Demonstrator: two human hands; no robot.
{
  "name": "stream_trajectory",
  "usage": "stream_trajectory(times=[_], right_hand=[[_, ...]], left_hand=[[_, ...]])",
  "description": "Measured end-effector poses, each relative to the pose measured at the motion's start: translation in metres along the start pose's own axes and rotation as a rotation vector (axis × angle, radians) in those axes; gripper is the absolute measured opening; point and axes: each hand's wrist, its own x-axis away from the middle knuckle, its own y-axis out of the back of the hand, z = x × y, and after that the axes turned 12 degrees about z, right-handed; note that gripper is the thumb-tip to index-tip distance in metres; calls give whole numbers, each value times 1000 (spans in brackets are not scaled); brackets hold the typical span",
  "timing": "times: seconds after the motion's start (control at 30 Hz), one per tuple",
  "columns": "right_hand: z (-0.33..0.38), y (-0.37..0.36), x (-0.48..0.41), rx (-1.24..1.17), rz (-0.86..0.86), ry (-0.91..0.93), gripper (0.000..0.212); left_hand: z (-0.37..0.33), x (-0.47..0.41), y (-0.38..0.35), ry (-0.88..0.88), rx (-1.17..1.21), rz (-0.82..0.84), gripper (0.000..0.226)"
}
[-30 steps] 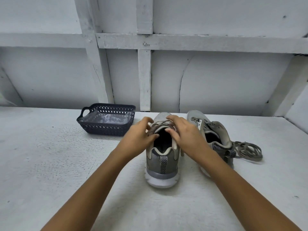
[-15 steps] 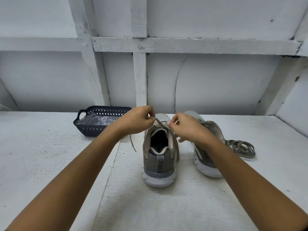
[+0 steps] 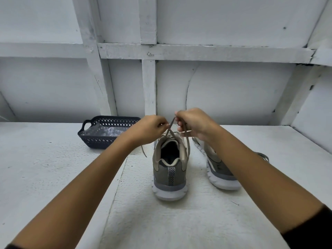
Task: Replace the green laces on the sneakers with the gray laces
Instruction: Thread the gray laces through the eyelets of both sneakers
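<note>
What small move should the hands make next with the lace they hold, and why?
Probably cross the two ends into a first knot: the left hand and right hand each pinch an end of the lace, held close together above the shoe, which looks laced to the top.

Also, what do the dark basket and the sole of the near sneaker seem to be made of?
Basket: probably moulded plastic, matte navy; regular lattice holes. Sneaker sole: likely rubber or foam, matte white, grooved edge.

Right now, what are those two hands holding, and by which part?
The left hand and right hand each pinch one strand of the shoelace, raised above the nearer sneaker.
</note>
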Motion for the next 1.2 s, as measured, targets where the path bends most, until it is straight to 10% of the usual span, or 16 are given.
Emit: stream_trajectory(times=[0.2,0.47,0.87,1.2], right_hand=[[1,1,7,-48,72,185,19],[-27,-1,14,147,110,128,16],[-45,-12,-13,613,-265,288,9],[-33,-3,-13,397,76,204,20]], left_hand=[[-1,-1,-1,-28,44,78,31],[13,-2,1,98,1073,319,32],[9,1,-3,-46,172,-12,10],[20,-2,-22,-95,3,-308,13]])
